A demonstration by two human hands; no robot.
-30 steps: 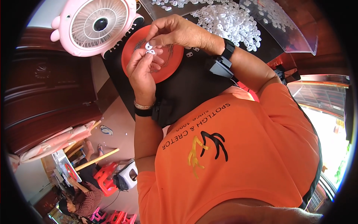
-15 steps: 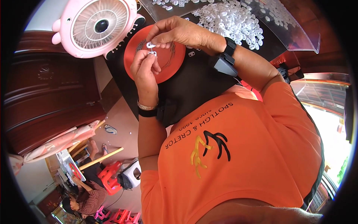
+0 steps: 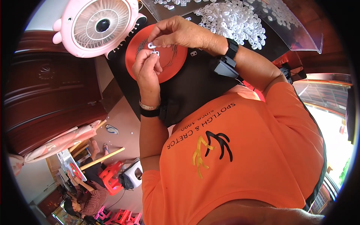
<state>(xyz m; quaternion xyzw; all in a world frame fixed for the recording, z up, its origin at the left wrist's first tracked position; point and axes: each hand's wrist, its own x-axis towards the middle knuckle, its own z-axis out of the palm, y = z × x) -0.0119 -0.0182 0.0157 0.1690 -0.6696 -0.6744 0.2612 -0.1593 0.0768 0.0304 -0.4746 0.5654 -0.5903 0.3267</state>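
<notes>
Above a round red plate (image 3: 176, 69), my left hand (image 3: 147, 73) pinches a small white plastic piece with holes (image 3: 155, 53). My right hand (image 3: 176, 33) comes from the other side, its fingertips closed on a white oval plastic piece (image 3: 151, 45). A thin metal pin (image 3: 154, 50) seems to run between the two pieces; how it is fixed at either end is too small to tell. Thin grey wire-like pieces (image 3: 174, 52) lie in the plate, partly hidden by my hands. One loose white piece (image 3: 193, 53) rests on the black tabletop beside the plate.
A big heap of white plastic pieces (image 3: 232, 22) covers the far right of the black table (image 3: 187, 90), by a clear plastic panel (image 3: 305, 37). A pink fan (image 3: 101, 26) stands at the far left. Another person (image 3: 93, 198) works at lower left near red stools (image 3: 111, 178).
Both hands keep their pinch and have shifted only very slightly to the right. At lower left, the other person's arms have moved a little.
</notes>
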